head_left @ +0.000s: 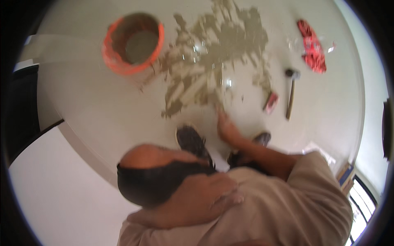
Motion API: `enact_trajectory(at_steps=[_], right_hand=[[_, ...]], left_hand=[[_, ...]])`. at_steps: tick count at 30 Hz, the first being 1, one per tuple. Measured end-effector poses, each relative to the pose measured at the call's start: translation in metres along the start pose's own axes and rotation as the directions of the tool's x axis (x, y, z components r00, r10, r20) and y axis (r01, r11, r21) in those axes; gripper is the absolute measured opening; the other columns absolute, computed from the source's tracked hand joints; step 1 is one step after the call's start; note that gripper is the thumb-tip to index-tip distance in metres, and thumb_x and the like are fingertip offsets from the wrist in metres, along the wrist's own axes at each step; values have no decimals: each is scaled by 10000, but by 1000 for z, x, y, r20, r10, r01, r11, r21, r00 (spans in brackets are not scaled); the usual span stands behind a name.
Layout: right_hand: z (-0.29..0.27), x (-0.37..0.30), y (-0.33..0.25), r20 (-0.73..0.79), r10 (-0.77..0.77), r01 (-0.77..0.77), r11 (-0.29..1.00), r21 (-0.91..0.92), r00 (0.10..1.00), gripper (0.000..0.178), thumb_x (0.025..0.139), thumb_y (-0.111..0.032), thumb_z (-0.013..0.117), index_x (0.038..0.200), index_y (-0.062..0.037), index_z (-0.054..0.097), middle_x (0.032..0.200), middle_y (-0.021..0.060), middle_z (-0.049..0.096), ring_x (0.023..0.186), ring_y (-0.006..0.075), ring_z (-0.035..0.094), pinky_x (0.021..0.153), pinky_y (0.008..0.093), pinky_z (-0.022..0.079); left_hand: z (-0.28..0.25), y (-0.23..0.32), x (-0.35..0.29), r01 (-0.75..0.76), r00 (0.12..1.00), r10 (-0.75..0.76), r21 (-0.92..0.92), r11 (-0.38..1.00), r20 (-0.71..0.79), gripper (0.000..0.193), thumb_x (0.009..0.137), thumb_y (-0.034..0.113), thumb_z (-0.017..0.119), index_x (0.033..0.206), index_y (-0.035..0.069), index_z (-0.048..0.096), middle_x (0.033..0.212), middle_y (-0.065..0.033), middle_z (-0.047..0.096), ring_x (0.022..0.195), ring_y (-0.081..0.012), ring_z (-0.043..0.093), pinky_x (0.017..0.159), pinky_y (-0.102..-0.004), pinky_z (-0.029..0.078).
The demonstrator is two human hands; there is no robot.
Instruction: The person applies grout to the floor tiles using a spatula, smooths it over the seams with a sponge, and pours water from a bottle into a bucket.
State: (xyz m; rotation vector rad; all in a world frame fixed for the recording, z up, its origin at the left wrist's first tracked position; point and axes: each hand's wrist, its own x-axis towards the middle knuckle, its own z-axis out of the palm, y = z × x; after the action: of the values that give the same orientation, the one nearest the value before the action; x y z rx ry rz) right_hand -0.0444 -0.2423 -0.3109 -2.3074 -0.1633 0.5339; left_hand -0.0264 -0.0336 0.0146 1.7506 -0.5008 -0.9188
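Note:
My right hand (225, 126) reaches down to the floor, blurred, its fingers closed at the near edge of a wet grey-brown mortar smear (234, 39). A narrow greyish shape (215, 97) lies just beyond the fingertips; whether it is a tool or mortar I cannot make out. My left arm lies bent across the front of my body. The left hand (219, 189) has its fingers curled in by my beige shirt, with nothing visible in them. Left of the smear stands an orange-red bucket (107, 54), its inside coated with grey mortar.
Right of the smear lie a small pink-red block (271, 102), a mallet (292, 88) with a dark head and wooden handle, and a crumpled red bag (313, 49). My dark shoes (190, 139) stand on the pale, glossy floor. A white surface (61, 184) is at lower left.

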Motion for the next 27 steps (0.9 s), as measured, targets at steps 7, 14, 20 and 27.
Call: enact_trajectory(at_steps=[7,14,20,27], right_hand=[[28,55,-29,-83,53,-49,997,58,995,663,959,-43,437,1573,-6,190,1289,482,453,1094,614,536,966,600,461],[72,46,-3,-127,15,3,990,144,992,678,894,-61,529,1508,79,280,1272,408,514,1073,514,586,980,525,481],[93,89,-21,-19,133,-125,965,232,991,611,865,-64,504,1455,20,372,1217,357,572,1130,445,607,906,514,508],[-1,84,-88,-111,242,-168,876,452,964,545,884,-72,465,1418,9,400,1153,332,606,1080,445,620,904,510,500]], left_hand=[[-6,-13,-11,20,999,-17,-59,998,50,288,992,346,600,996,63,653,969,-99,660,786,-330,669,682,-429,531],[-14,8,32,-20,984,12,46,999,178,289,988,325,610,1037,46,667,976,-143,665,878,-359,666,782,-428,523],[2,4,15,218,954,-150,-255,942,259,437,1005,430,594,1117,11,645,1039,-148,699,894,-297,639,827,-402,495],[-23,-51,-5,297,896,-395,388,873,204,407,997,354,518,1182,25,670,1065,-252,690,957,-447,641,808,-488,483]])
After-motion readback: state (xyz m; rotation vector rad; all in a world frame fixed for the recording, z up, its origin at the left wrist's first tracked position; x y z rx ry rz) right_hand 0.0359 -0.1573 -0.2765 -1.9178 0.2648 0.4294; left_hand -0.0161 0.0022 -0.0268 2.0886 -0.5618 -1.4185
